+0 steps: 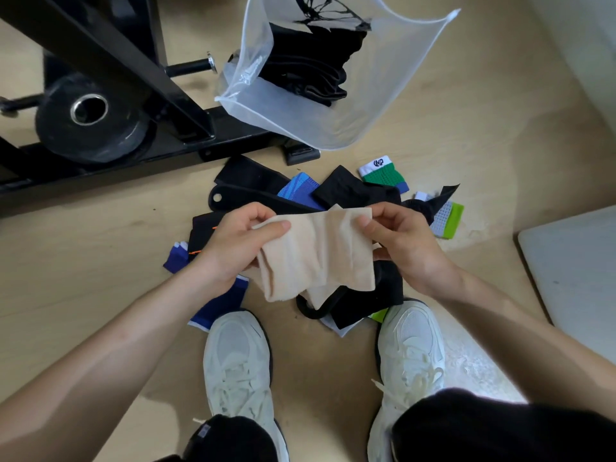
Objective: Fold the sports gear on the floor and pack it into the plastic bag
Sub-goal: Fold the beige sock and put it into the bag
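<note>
Above a floor (100, 261) strewn with gear (353, 191), left hand (233, 248) and right hand (406, 248) pinch a beige sleeve (320, 255).

Left hand (233, 248) and right hand (405, 246) raised together, thumbs pinching.

Bag mouth (350, 105) open (rack frame (140, 78) crowds leftward).

Bare forearms (100, 355), white laced sneakers (238, 355), black legwear (500, 428)
</note>
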A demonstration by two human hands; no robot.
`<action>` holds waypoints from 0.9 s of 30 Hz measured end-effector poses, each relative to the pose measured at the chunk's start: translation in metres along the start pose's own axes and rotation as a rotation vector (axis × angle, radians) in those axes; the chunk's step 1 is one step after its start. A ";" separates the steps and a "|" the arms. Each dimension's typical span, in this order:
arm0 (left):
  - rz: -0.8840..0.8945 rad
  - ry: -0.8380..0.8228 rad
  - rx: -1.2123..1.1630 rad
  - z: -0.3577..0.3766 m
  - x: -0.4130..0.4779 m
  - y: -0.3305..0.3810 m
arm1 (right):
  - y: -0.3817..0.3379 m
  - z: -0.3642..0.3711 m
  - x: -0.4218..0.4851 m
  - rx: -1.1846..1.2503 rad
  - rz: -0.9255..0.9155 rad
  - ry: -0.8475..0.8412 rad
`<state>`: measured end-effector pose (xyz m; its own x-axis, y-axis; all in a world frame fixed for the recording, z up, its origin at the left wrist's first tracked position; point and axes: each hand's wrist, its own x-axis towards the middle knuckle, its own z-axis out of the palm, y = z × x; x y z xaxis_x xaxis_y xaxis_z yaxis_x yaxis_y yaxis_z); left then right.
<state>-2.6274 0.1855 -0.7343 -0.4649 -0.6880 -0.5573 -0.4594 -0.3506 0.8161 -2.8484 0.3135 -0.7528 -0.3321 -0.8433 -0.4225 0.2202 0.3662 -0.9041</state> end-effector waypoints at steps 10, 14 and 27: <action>0.034 -0.161 -0.152 0.032 -0.018 0.012 | -0.001 0.030 -0.018 -0.011 -0.065 -0.137; 0.011 -0.231 -0.254 0.032 -0.020 0.014 | -0.002 0.031 -0.023 -0.077 -0.120 -0.159; 0.162 -0.033 -0.012 0.018 -0.003 0.000 | 0.000 0.014 -0.020 0.162 -0.007 -0.285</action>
<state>-2.6393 0.1986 -0.7359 -0.5573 -0.7148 -0.4224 -0.3671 -0.2442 0.8976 -2.8287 0.3243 -0.7433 -0.0686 -0.9300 -0.3610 0.3699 0.3123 -0.8750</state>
